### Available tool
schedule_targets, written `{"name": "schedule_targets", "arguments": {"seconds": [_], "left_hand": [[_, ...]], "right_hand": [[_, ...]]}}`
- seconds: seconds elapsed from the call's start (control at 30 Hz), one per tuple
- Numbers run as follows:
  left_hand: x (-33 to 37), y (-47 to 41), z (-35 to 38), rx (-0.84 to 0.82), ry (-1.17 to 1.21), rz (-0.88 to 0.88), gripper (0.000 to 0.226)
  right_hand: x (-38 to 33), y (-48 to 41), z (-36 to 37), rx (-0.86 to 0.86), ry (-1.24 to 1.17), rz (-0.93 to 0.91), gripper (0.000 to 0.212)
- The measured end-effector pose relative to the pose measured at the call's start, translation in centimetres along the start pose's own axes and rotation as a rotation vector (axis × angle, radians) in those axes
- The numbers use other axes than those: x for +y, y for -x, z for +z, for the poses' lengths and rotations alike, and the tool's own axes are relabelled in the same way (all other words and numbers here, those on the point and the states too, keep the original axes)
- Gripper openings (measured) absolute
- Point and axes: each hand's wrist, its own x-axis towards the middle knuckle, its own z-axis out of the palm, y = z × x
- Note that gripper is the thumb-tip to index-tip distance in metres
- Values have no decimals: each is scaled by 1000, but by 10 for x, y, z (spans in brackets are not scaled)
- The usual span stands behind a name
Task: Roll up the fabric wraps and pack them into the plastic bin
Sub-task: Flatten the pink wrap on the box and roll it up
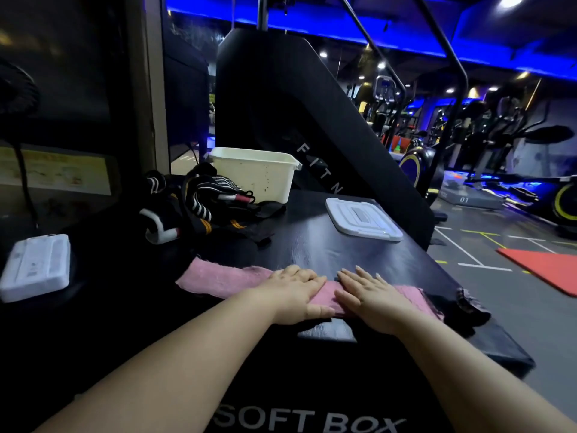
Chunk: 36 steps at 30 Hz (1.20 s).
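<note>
A pink fabric wrap (224,278) lies stretched flat across the near part of a black soft box (312,245). My left hand (296,292) and my right hand (371,295) press flat on its middle, side by side, fingers straight. The wrap's dark end (471,304) lies at the right edge of the box. A tangled pile of black wraps with white and orange stripes (203,204) sits at the back left. Behind it stands the cream plastic bin (259,173), open on top. Its white lid (362,218) lies flat to the right.
A white flat device (37,267) rests on a dark surface at the left. A tall black machine panel (296,120) rises behind the box. To the right the gym floor drops away, with a red mat (546,267) and exercise machines (499,145).
</note>
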Motion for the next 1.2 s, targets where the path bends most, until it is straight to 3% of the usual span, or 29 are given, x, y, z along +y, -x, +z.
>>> {"name": "schedule_targets", "arguments": {"seconds": [0.9, 1.03, 1.07, 1.2], "left_hand": [[-44, 25, -1, 6, 15, -124, 83], [-49, 25, -1, -9, 27, -112, 84], [-50, 25, 0, -10, 27, -109, 84], [-55, 27, 2, -3, -13, -112, 81]], "right_hand": [[5, 2, 1, -9, 19, -49, 61], [6, 5, -1, -12, -11, -66, 84], [6, 6, -2, 0, -23, -77, 83], [3, 10, -3, 20, -52, -120, 42]]}}
